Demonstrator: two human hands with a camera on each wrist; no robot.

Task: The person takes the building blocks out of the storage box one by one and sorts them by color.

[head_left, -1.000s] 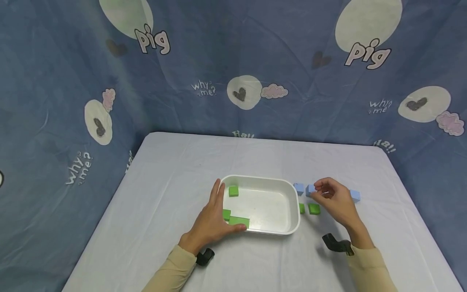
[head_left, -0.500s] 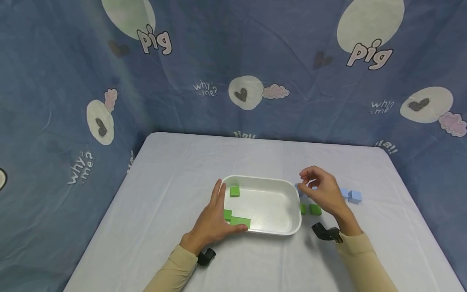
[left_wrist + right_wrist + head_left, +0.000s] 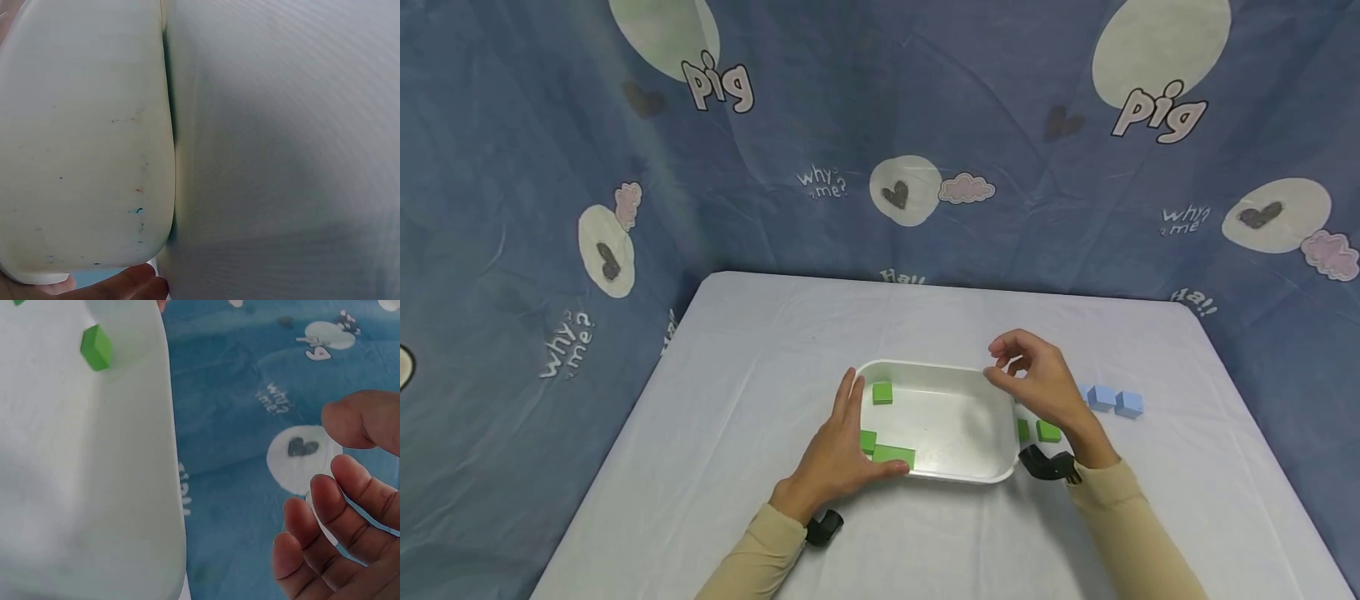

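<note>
My left hand [image 3: 826, 465] spans the left end of a white plastic tray [image 3: 955, 421], fingers extended along its side and thumb laid straight on the near rim. In the left wrist view its fingers [image 3: 122, 284] rest at the tray's corner. Three green blocks lie inside: one small block [image 3: 882, 392] at the back left, another [image 3: 868, 442] and a longer block [image 3: 893, 456] at the front left. My right hand [image 3: 1037, 382] hovers at the tray's back right corner, loosely curved. The right wrist view shows a gap between thumb [image 3: 356, 422] and fingertips, with nothing held.
Right of the tray stand blue blocks [image 3: 1102, 398], partly hidden by the right hand and forearm. Green blocks [image 3: 1048, 431] lie in front of them by the tray's right side. White cloth [image 3: 775, 333] covers the table, and a blue printed curtain [image 3: 820, 242] hangs behind.
My right hand has moved left and slightly back, from above the blue blocks to the tray's right rim. The left hand and the tray stay put.
</note>
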